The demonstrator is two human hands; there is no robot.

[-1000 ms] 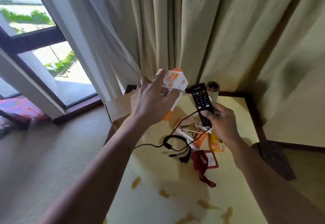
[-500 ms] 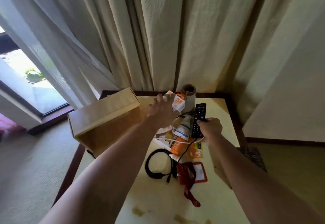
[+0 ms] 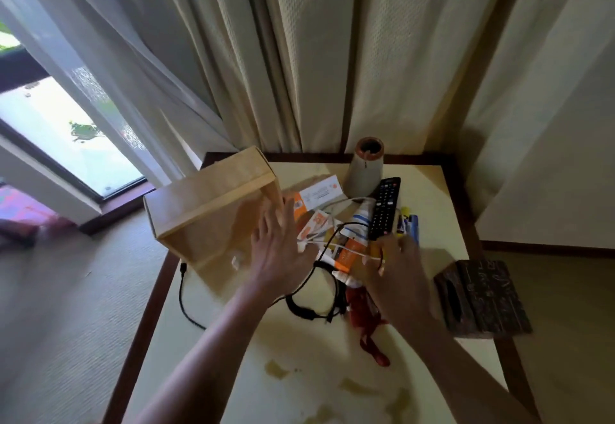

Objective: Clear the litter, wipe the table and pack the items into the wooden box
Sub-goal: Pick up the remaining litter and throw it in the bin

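Observation:
The wooden box (image 3: 199, 200) lies on its side at the table's (image 3: 229, 367) back left corner. My left hand (image 3: 278, 250) hovers by its open side with straight fingers, holding nothing. An orange-and-white carton (image 3: 316, 195) lies just beyond that hand. A black remote (image 3: 384, 212) rests on a pile with a white-and-orange tube (image 3: 356, 237), a white cable and orange packets. My right hand (image 3: 391, 265) is over the pile, fingertips at the remote's near end, fingers spread and blurred. A coiled black cable (image 3: 307, 308) and a red lanyard holder (image 3: 364, 313) lie nearer me.
A brown-rimmed vase (image 3: 364, 165) stands at the back edge against the curtains. A dark wooden tissue box (image 3: 482, 297) sits at the right edge. Brownish stains (image 3: 276, 368) mark the near tabletop. A small scrap of litter (image 3: 236, 261) lies by the wooden box.
My left hand let go of the orange-and-white carton, which now lies on the table. The remote went down onto the pile and my right hand loosened. The view tilted down.

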